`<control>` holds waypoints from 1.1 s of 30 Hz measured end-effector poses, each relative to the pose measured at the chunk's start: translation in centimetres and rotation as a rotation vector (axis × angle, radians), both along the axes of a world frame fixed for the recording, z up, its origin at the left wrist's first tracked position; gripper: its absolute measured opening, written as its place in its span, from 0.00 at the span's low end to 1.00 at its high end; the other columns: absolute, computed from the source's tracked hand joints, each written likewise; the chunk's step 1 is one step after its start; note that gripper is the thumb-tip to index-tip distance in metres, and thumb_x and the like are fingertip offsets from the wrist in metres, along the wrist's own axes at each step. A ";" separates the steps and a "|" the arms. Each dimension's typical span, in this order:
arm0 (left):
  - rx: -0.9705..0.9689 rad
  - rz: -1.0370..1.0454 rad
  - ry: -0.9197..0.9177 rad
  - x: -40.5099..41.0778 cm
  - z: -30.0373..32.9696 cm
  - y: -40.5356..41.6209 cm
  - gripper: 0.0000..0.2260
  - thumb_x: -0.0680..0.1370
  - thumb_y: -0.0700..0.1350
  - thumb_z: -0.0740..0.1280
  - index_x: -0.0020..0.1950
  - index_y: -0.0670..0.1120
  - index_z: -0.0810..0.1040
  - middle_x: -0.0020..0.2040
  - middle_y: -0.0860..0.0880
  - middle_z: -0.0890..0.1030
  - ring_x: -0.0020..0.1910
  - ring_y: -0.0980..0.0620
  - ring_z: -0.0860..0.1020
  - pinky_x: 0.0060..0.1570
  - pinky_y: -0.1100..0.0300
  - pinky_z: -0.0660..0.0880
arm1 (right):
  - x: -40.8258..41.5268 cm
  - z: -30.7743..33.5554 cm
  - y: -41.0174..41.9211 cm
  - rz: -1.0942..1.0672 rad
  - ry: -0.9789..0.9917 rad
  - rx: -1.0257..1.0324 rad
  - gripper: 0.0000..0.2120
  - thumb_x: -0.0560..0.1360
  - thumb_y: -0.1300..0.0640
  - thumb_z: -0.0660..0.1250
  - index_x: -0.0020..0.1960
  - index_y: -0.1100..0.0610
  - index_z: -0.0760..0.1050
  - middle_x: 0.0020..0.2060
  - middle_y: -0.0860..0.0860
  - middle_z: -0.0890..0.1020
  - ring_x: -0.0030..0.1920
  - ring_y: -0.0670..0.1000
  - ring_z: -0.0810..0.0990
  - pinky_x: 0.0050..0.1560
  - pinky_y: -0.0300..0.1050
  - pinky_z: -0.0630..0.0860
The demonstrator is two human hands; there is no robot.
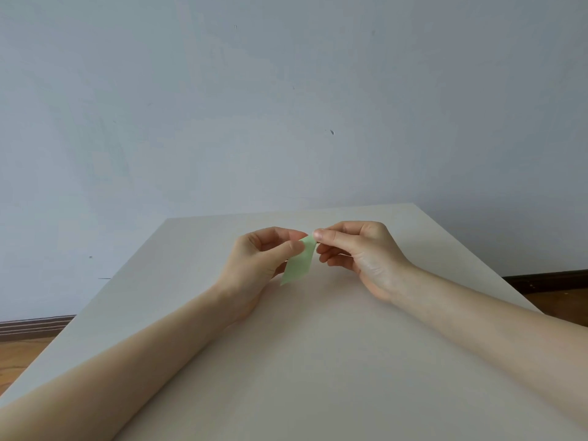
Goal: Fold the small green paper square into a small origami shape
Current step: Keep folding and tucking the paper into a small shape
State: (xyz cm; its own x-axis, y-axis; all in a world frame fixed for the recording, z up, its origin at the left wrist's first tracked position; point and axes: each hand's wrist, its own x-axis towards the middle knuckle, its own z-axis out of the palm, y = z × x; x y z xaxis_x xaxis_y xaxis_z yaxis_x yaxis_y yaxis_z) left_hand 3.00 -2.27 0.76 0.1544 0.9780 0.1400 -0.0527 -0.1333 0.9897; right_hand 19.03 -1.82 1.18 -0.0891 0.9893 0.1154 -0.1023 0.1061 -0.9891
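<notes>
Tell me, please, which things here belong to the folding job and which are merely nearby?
Part of the job:
green paper, pinched by both hands
left hand
right hand
white table, the work surface

Merely nearby:
pale wall
wooden floor
dark skirting board

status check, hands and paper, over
Left hand and right hand both pinch small green paper piece, held above white table. Nothing in the way.

a single head-worn wide-angle camera looks forward and down from the person's own position, close over a pale table [318, 361], with both forearms reaching in from below and a plain wall [286, 106] beyond.
</notes>
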 end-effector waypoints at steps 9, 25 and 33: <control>-0.003 -0.001 0.066 0.1 -0.1 0.0 0.06 0.69 0.37 0.73 0.44 0.44 0.80 0.32 0.49 0.82 0.32 0.53 0.79 0.37 0.62 0.76 | -0.2 -0.3 0.0 -0.008 -0.047 0.059 0.06 0.71 0.63 0.70 0.35 0.61 0.79 0.29 0.54 0.79 0.28 0.48 0.77 0.31 0.36 0.74; -0.076 -0.010 0.086 0.2 0.0 0.2 0.05 0.70 0.36 0.72 0.44 0.42 0.80 0.33 0.49 0.82 0.32 0.54 0.79 0.36 0.65 0.76 | -0.4 -0.7 0.1 -0.128 -0.152 0.185 0.08 0.73 0.62 0.69 0.35 0.59 0.78 0.28 0.52 0.79 0.28 0.47 0.77 0.32 0.36 0.73; -0.068 -0.010 0.081 0.2 -0.3 0.4 0.05 0.70 0.35 0.72 0.44 0.41 0.79 0.34 0.47 0.83 0.34 0.53 0.81 0.46 0.61 0.79 | -0.2 -0.5 0.5 -0.173 -0.099 0.176 0.08 0.73 0.61 0.69 0.35 0.61 0.79 0.28 0.52 0.79 0.29 0.47 0.77 0.31 0.37 0.73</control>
State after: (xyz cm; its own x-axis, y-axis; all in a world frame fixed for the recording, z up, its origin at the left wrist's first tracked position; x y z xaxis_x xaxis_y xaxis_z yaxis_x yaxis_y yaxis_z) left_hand 3.16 -1.83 0.45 0.1721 0.9832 0.0603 0.0271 -0.0659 0.9975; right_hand 18.84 -1.37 0.66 0.0597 0.9563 0.2862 0.0288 0.2849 -0.9581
